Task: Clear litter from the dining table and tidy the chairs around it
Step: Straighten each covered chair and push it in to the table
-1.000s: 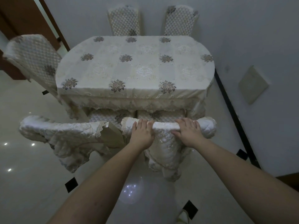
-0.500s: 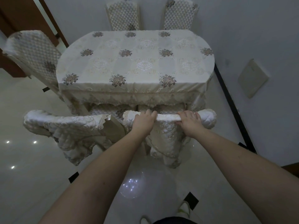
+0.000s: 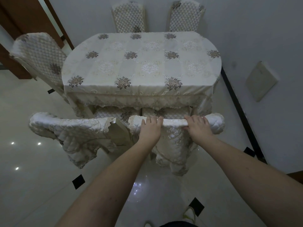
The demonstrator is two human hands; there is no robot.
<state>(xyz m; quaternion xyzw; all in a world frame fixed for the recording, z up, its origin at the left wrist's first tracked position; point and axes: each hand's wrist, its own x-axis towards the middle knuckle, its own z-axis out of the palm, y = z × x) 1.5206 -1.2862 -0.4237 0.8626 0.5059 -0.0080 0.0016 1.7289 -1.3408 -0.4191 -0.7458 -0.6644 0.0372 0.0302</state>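
The dining table [image 3: 141, 66] wears a cream cloth with flower prints, and I see no litter on it. On its near side stands the right-hand near chair [image 3: 173, 141] in a white quilted cover, its seat under the table edge. My left hand [image 3: 150, 129] and my right hand [image 3: 199, 126] both grip the top rail of its back, fingers curled over it. Beside it to the left is the left-hand near chair [image 3: 72, 130], turned at a slight angle with its cover hanging loose.
Two more covered chairs [image 3: 129, 17] [image 3: 185, 15] stand at the far side against the wall. Another chair [image 3: 41, 56] sits at the left end near a brown door frame [image 3: 32, 18]. A wall [image 3: 262, 38] runs close along the table's right. The tiled floor [image 3: 32, 185] is glossy.
The chair I hold has slid further toward the table, its seat going deeper under the cloth. Both hands keep their grip on the rail.
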